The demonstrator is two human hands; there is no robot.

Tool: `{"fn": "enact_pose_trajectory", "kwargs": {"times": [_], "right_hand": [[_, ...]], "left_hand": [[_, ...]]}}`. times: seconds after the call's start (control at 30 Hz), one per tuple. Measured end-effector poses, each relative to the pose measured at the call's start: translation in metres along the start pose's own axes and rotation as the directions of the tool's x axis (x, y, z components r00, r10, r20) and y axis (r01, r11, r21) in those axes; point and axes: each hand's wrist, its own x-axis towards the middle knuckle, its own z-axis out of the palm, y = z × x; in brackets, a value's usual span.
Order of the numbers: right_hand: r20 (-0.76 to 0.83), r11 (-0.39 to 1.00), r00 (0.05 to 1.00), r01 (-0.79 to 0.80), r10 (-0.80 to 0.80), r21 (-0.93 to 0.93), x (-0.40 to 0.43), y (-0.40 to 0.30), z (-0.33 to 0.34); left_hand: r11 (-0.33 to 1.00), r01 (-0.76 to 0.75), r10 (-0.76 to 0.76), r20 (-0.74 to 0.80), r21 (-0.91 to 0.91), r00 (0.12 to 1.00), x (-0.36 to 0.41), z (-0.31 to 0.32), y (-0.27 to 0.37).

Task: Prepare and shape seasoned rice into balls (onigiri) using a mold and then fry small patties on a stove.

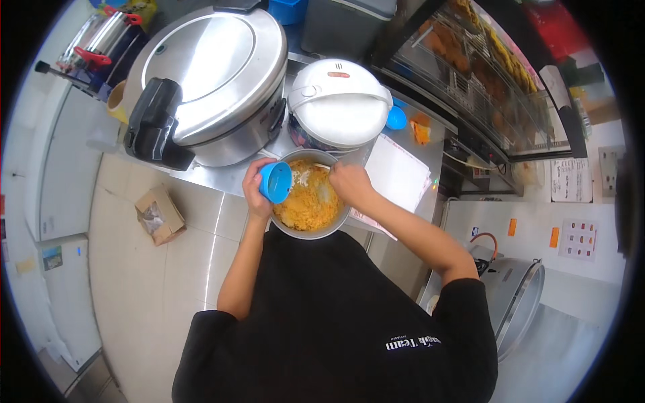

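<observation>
My left hand (pixel 256 190) is wrapped around a blue plastic cup (pixel 276 183), tilted over the left side of a round metal pot (pixel 308 234). Yellow rice (pixel 307 209) lies in the pot, with a patch of whiter grains (pixel 301 179) near its upper left. Over the pot's right rim, my right hand (pixel 351 185) is closed in a fist. It appears to grip a utensil; a pale, blurred part (pixel 325 191) shows against the rice, and the handle is hidden by my fingers. The pot's near edge is close to my black shirt.
A large steel rice cooker (pixel 227 116) and a smaller white-lidded one (pixel 342 111) stand behind the pot. White food-wrapping paper (pixel 395 174) is stacked at right on the steel counter (pixel 428 166). Another blue cup (pixel 396 118) sits behind. A heated display cabinet (pixel 473 75) looms upper right. A cardboard box (pixel 160 214) is on the floor.
</observation>
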Motion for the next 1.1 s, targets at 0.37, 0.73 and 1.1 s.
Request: {"fn": "enact_pose_trajectory", "kwargs": {"times": [0.37,0.73,1.1], "right_hand": [[0.381,0.898,0.924,-0.201,0.04,0.392,-0.017,-0.061,0.015],[0.239,0.6,0.971,-0.194,0.005,0.776,0.0,-0.042,0.056],[0.309,0.453,0.945,-0.322,0.105,0.831,-0.034,0.013,-0.022]], "left_hand": [[0.998,0.025,-0.034,-0.157,-0.062,0.987,-0.01,-0.006,-0.021],[0.926,0.106,-0.214,-0.272,-0.362,0.938,0.0,-0.013,-0.011],[0.965,0.21,-0.248,-0.278,-0.157,0.928,-0.012,-0.018,0.046]]}}
